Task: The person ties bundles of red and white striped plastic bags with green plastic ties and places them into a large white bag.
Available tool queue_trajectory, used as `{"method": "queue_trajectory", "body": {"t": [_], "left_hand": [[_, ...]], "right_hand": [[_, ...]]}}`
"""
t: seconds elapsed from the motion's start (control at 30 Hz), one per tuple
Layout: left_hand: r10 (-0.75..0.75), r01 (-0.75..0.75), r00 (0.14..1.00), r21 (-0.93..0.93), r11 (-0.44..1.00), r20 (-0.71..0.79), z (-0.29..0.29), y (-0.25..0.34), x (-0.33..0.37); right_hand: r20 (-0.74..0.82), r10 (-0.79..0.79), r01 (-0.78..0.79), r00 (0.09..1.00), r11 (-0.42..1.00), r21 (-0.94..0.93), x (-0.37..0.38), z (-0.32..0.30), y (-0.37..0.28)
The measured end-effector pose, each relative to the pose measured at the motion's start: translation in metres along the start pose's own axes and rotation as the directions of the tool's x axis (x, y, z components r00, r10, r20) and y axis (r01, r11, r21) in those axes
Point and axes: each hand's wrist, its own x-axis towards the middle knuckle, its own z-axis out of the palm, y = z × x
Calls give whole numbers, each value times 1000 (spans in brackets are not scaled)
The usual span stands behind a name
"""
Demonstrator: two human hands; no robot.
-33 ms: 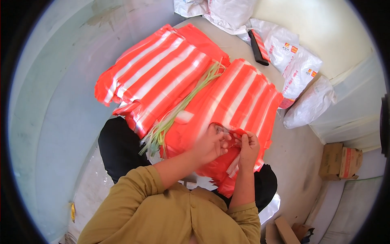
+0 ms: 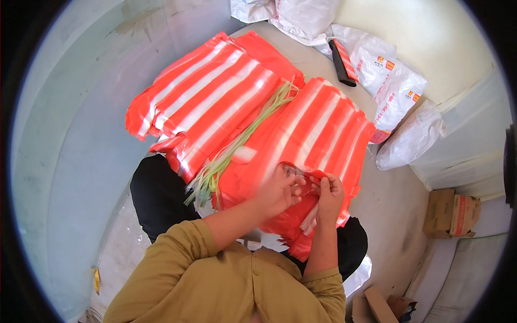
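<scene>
Flat red-and-white striped plastic bags lie in two overlapping stacks, a left stack (image 2: 210, 91) and a right stack (image 2: 309, 126) in front of me. At the near edge of the right stack, my right hand (image 2: 329, 198) pinches the rim of a red plastic bag (image 2: 301, 212), whose crumpled lower part hangs toward my lap. My left hand (image 2: 279, 192) is beside a dark gap in that bag, slightly blurred, its fingers loosely bent and apart. A bundle of pale green plastic strips (image 2: 242, 137) runs lengthwise between the stacks.
White printed sacks (image 2: 398, 86) line the far right side, and more white sacks (image 2: 304, 19) stand at the back. A black item with a red-striped face (image 2: 343, 63) lies near them. Cardboard boxes (image 2: 451, 214) are at right. My black-clad knees (image 2: 161, 194) flank the bags.
</scene>
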Motion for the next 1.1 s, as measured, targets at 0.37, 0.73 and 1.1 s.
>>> {"method": "queue_trajectory", "body": {"t": [0.37, 0.73, 1.1], "left_hand": [[148, -149, 982, -4, 989, -116, 13, 9, -34], [330, -347, 903, -13, 938, -274, -16, 22, -51], [338, -380, 768, 38, 924, -544, 1, 50, -63]], "right_hand": [[-8, -23, 23, 1000, 1000, 16, -3, 1, 12], [4, -12, 12, 1000, 1000, -5, -9, 3, 23], [35, -12, 11, 999, 1000, 23, -12, -3, 36]]}}
